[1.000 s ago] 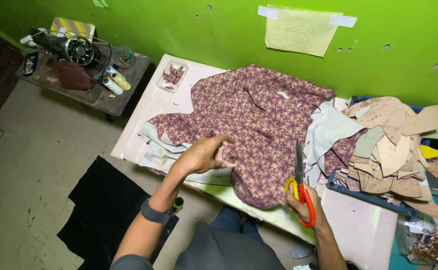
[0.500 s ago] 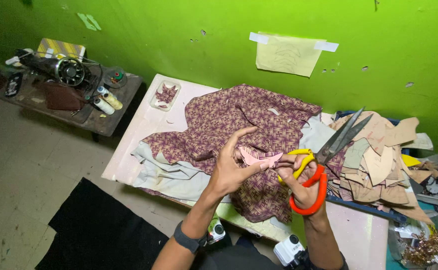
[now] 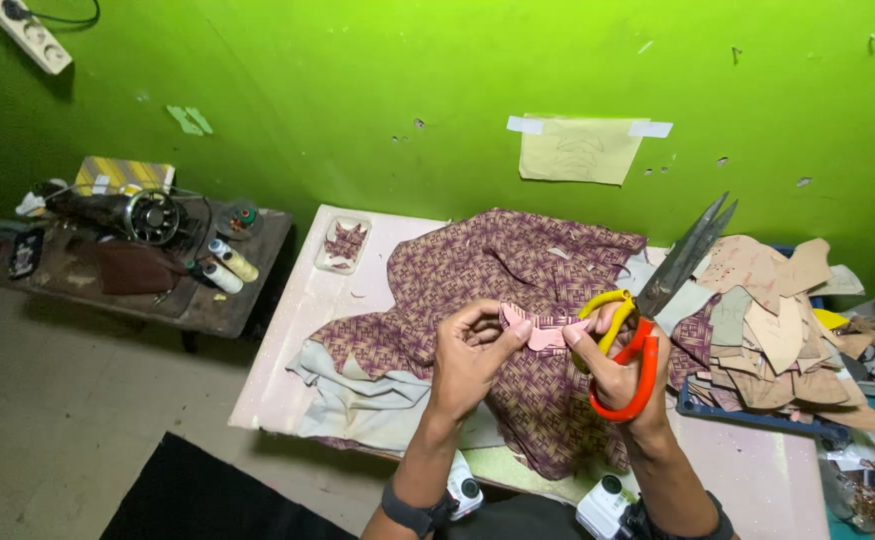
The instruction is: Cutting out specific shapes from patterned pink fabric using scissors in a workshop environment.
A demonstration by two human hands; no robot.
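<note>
Both hands now meet above the patterned purple fabric (image 3: 518,300): the left hand (image 3: 470,352), lifted off the cloth, pinches a small pink piece (image 3: 543,333), which the right hand (image 3: 618,372) also grips while carrying closed orange-and-yellow scissors (image 3: 658,310), raised from table level.

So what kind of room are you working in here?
Most likely a small tailoring or sewing workshop: a sewing machine on a side table, patterned fabric across the cutting table, a stack of paper pattern pieces, and scissors in the right hand.
</note>
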